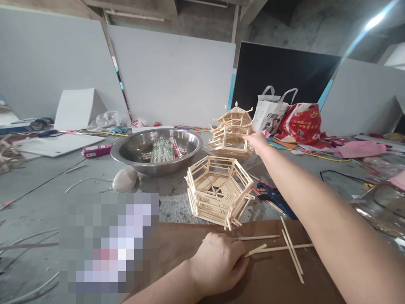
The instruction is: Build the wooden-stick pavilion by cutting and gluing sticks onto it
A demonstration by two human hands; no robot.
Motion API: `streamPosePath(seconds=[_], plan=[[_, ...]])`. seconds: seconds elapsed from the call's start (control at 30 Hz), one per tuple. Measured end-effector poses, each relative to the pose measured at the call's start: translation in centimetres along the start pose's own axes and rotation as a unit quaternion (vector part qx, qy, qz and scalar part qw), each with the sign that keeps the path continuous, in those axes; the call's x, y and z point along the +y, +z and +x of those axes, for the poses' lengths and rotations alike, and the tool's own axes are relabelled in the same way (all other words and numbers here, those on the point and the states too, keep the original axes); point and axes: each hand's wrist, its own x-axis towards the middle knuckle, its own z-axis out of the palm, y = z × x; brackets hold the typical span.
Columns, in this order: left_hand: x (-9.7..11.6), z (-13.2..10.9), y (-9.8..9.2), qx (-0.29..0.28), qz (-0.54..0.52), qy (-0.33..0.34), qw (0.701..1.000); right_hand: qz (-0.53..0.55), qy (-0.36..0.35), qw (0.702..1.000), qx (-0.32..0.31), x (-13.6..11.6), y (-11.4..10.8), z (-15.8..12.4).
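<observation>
My left hand (218,262) rests on a brown board (272,278), fingers curled round a thin wooden stick (255,250). More sticks (292,252) lie crossed on the board beside it. My right hand (259,142) reaches far forward and touches the right side of a small stick-built pagoda (230,131); its fingers seem closed on the model's edge. Between the two hands stands a hexagonal frame of stacked sticks (218,190), open at the top.
A steel bowl (126,154) holding packets of chopsticks sits at centre left, a smooth stone (124,180) in front of it. Blue scissors (278,198) lie right of the frame. Bags (299,122), paper scraps and white boards crowd the back.
</observation>
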Motion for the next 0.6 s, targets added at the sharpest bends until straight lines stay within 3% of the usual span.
streamPosePath(seconds=[0.27, 0.6], plan=[[-0.1, 0.0, -0.1, 0.001, -0.007, -0.001, 1.000, 0.055, 0.018, 0.998, -0.020, -1.0, 0.2, 0.6], [0.0, 0.1, 0.0, 0.000, -0.004, 0.002, 1.000, 0.064, -0.025, 0.996, -0.063, -0.8, 0.1, -0.7]])
